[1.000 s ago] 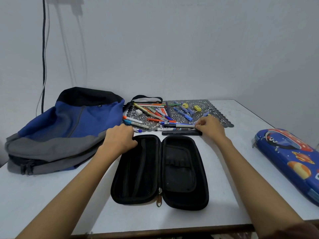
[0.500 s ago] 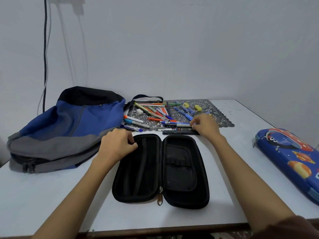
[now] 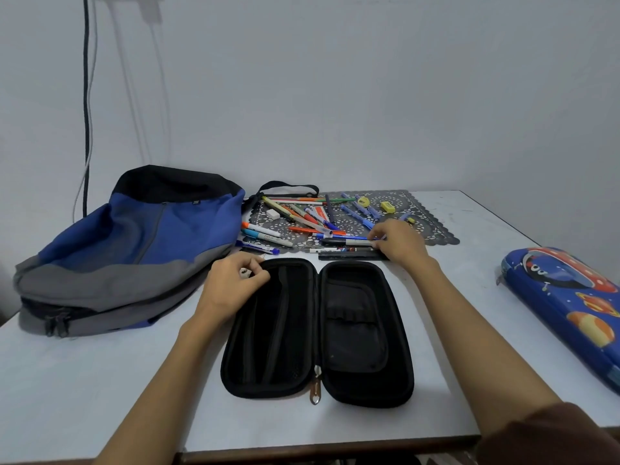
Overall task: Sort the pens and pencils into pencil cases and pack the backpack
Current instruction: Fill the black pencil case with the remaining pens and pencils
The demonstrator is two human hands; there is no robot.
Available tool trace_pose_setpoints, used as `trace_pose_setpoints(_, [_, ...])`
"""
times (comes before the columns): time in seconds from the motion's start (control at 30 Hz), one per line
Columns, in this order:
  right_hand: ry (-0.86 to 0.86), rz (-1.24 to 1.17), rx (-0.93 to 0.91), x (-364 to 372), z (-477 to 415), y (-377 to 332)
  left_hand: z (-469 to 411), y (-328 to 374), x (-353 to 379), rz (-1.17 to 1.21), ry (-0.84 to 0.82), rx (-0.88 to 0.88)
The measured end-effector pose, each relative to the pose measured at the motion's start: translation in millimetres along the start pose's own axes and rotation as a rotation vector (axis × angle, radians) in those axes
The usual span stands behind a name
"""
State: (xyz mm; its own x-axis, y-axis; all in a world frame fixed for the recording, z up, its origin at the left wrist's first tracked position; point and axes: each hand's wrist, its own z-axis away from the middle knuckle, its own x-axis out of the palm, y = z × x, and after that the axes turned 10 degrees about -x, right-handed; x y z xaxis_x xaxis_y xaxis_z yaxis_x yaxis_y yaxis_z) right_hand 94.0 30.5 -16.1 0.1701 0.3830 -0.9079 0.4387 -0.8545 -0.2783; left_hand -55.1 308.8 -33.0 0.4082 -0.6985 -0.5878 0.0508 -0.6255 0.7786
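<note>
Loads of pens [image 3: 312, 219] are lying piled near the worktop's [image 3: 476, 283] far edge, right grip [image 3: 397, 245] curling onto a grey marker [image 3: 355, 242], left grip [image 3: 235, 283] pinching a small white bit [image 3: 244, 272] by the open black case [image 3: 355, 330], so neighbours are probably getting dragged along.

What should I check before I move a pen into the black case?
1. Black pencil case open flat on the table: ok.
2. Room inside it: ok, no pens show in either half.
3. Right hand has one pen firmly: cannot tell; its fingers lie over the ends of the pens at the near edge of the mat.
4. Left hand free to steady the case: not ok; it pinches a small pale thing at the case's rim.
5. Blue pencil case open: not ok, it lies shut on the right.
6. Backpack open for packing: cannot tell.
</note>
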Motion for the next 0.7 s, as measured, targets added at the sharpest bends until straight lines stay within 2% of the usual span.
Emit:
trace_pose_setpoints(0.17, [-0.01,0.05,-0.038,-0.1,-0.8,1.2,-2.5,-5.3,1.2,0.05,0.02,-0.019])
trace_pose_setpoints(0.3, [0.057,-0.157,0.007,-2.5,-2.5,5.8,-3.0,-5.3,2.7,0.084,0.024,-0.045])
trace_pose_setpoints(0.4, [0.043,-0.272,0.018,-4.9,-3.3,7.2,-3.6,-4.9,2.7,0.094,0.027,-0.046])
trace_pose_setpoints(0.57, [-0.191,-0.032,-0.031,-6.5,-5.8,-0.1,-4.5,-6.2,3.7,0.108,0.024,-0.053])
trace_pose_setpoints(0.7, [-0.175,0.087,-0.129,-6.2,-6.5,-13.7,-5.1,-6.2,3.5,0.092,0.017,-0.039])
